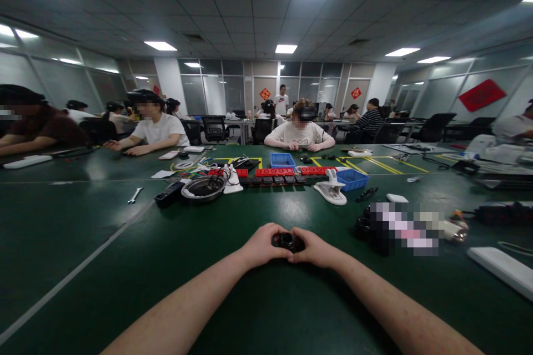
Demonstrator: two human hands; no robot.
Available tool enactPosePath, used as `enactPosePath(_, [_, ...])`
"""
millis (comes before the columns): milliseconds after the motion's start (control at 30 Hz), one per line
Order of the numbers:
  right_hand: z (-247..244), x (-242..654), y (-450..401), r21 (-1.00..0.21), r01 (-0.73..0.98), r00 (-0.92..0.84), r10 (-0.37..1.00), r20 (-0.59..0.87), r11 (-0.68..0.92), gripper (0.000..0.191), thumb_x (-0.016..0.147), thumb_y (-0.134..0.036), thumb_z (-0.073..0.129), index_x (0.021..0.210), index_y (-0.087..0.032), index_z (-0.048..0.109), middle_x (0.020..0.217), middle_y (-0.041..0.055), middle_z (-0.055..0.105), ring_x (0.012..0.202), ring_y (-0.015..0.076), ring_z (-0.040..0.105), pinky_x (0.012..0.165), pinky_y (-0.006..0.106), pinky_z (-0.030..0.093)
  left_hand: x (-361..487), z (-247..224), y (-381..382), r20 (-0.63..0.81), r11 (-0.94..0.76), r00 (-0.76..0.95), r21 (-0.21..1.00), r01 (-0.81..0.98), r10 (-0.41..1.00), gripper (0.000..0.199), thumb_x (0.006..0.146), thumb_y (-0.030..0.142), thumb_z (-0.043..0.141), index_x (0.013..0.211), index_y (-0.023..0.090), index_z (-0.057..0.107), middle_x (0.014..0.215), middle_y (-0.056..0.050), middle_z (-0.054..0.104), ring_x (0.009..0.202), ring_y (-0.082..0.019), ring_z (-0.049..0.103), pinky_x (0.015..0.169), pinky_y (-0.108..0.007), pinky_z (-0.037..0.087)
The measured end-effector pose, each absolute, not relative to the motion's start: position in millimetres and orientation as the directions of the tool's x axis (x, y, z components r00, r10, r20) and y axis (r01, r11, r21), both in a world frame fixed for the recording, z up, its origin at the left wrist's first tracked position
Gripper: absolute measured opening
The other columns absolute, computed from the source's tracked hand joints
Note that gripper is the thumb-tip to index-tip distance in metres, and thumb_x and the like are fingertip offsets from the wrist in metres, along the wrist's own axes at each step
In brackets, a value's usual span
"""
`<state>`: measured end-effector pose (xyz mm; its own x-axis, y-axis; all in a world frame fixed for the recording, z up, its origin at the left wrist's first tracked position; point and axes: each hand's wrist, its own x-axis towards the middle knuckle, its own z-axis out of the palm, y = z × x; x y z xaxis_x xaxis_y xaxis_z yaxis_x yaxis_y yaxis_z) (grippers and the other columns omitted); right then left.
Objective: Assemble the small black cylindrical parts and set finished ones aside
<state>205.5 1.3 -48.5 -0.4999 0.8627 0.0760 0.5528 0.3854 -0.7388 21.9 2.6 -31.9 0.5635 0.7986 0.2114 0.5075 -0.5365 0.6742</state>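
A small black round part (286,241) with a ring-shaped top sits between my two hands, low over the green table (216,299). My left hand (263,244) curls round its left side, and my right hand (313,247) curls round its right side. The thumbs meet in front of the part and the fingers close in behind it. Both hands are closed on the black part, whose lower portion is hidden by the thumbs.
Beyond my hands lie a round black dish (203,188), a white clip base (332,191), blue bins (352,178) and red strips (275,172). A wrench (135,195) lies left; a white bar (502,269) lies right. A person (300,133) sits opposite.
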Motion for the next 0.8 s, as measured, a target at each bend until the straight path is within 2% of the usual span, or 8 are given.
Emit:
enactPosePath(200, [-62.8,186.7,-0.4,-0.539,0.779,-0.265,0.947,0.18,0.32,0.035,0.054,-0.04,0.065,0.073,-0.016,0.046,0.069,0.0002,0.052,0.062,0.0134,0.047,0.051,0.022,0.03,31.8,-40.8,-2.3,0.244,-0.415,0.344,0.661,0.625,0.907,0.041,0.053,0.044,0.066,0.083,0.018,0.056,0.079,-0.001,0.05,0.068,-0.015,0.048,0.057,-0.023,0.037])
enactPosePath(333, [-65.7,178.4,-4.0,-0.473,0.84,-0.173,0.958,0.228,0.265,0.039,0.055,-0.044,0.063,0.077,-0.015,0.049,0.073,0.0047,0.055,0.067,0.0178,0.05,0.055,0.025,0.033,32.3,-41.6,-1.9,0.26,-0.408,0.317,0.654,0.637,0.912,0.04,0.055,0.044,0.065,0.082,0.017,0.056,0.079,-0.002,0.051,0.071,-0.016,0.049,0.058,-0.024,0.037])
enactPosePath(433, [-60.9,184.6,-5.1,-0.537,0.755,-0.28,0.926,0.255,0.376,0.047,0.055,-0.043,0.064,0.091,-0.016,0.05,0.086,0.0059,0.056,0.078,0.0203,0.052,0.064,0.028,0.037,28.3,-36.6,-1.2,0.241,-0.436,0.377,0.659,0.613,0.894,0.04,0.056,0.044,0.064,0.085,0.018,0.056,0.081,-0.002,0.051,0.071,-0.016,0.05,0.06,-0.025,0.039])
enactPosePath(567, [-51.0,199.0,-3.7,-0.674,0.55,-0.474,0.849,0.235,0.493,0.059,0.056,-0.033,0.066,0.109,-0.018,0.046,0.103,0.0062,0.054,0.093,0.022,0.049,0.079,0.033,0.037,22.0,-29.1,0.2,0.24,-0.515,0.494,0.655,0.553,0.835,0.044,0.057,0.044,0.064,0.092,0.019,0.056,0.088,-0.003,0.052,0.08,-0.018,0.05,0.068,-0.027,0.04])
enactPosePath(667, [-44.5,204.7,-3.0,-0.755,0.47,-0.531,0.83,0.17,0.456,0.052,0.059,-0.027,0.064,0.107,-0.017,0.049,0.101,0.0059,0.055,0.091,0.0216,0.051,0.079,0.034,0.038,18.9,-26.2,2.6,0.261,-0.548,0.525,0.654,0.521,0.81,0.048,0.056,0.042,0.065,0.098,0.02,0.054,0.094,-0.004,0.052,0.085,-0.019,0.049,0.074,-0.028,0.04])
enactPosePath(800, [-39.9,206.6,-2.6,-0.796,0.444,-0.569,0.816,0.105,0.412,0.041,0.062,-0.023,0.061,0.102,-0.016,0.052,0.096,0.0036,0.057,0.087,0.0199,0.052,0.077,0.032,0.039,16.7,-24.6,5.6,0.245,-0.559,0.556,0.653,0.511,0.795,0.04,0.061,0.037,0.064,0.096,0.021,0.056,0.091,-0.003,0.055,0.085,-0.018,0.05,0.074,-0.028,0.04])
